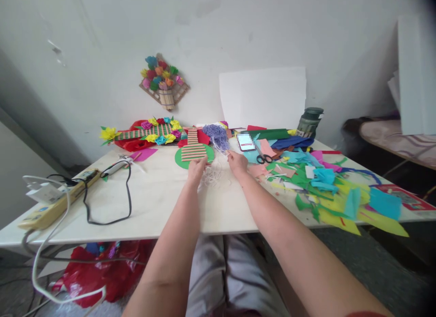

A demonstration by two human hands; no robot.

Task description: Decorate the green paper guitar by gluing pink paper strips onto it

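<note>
My left hand (197, 167) lies closed at the lower edge of a striped stick panel (193, 152), which sits on a green round base (178, 158). What its fingers pinch is too small to make out. A loose tangle of white yarn (213, 175) spreads on the table between my hands. To the right, my right hand (237, 163) is closed in a pinch on pale yarn strands (222, 150). Just beyond it rests a bundle of purple yarn (215, 133).
Paper scraps (313, 176) cover the table's right side, with scissors (264, 158) and a phone (245, 142) nearby. A dark green bottle (309, 121) stands at the back. Left are a power strip (51, 210), cables, and a flower-decked stick craft (143, 134).
</note>
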